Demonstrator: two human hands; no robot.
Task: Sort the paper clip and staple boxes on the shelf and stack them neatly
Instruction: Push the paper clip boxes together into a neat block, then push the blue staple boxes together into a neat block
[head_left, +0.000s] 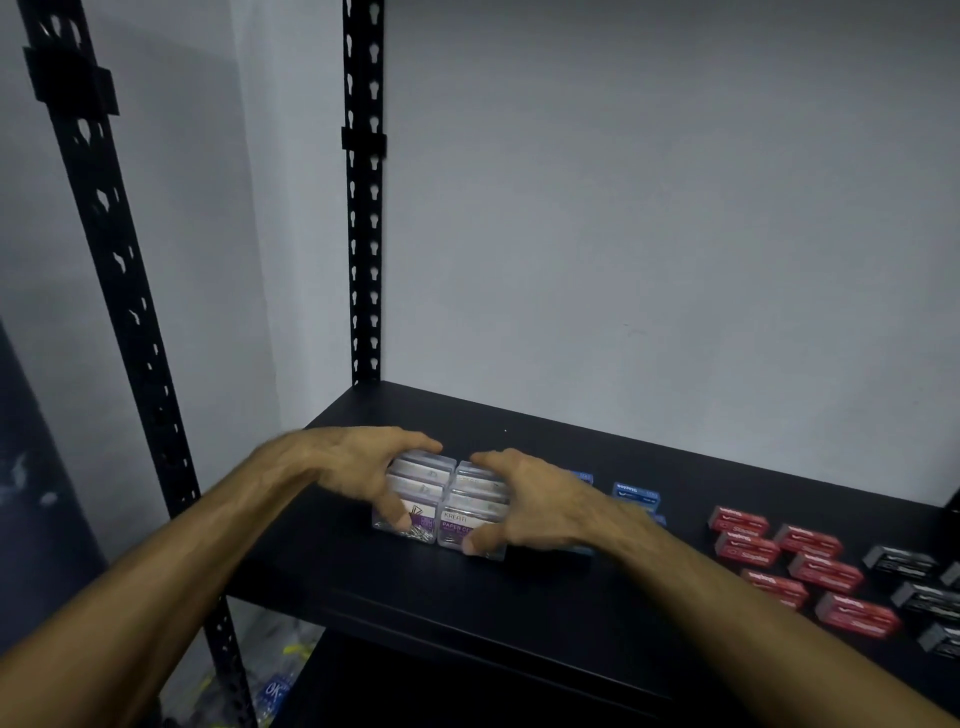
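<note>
Paper clip boxes (439, 499), clear plastic, stand in two adjoining stacks near the left front of the black shelf (519, 597); only the lowest labels are legible. Left hand (348, 467) curls over the left stack, thumb on its front face. Right hand (530, 504) curls round the right stack and hides its right side. Red staple boxes (795, 566) lie scattered well apart to the right. Blue staple boxes (636, 496) sit partly concealed behind the right hand. Black staple boxes (914, 577) are cut off at the frame edge.
</note>
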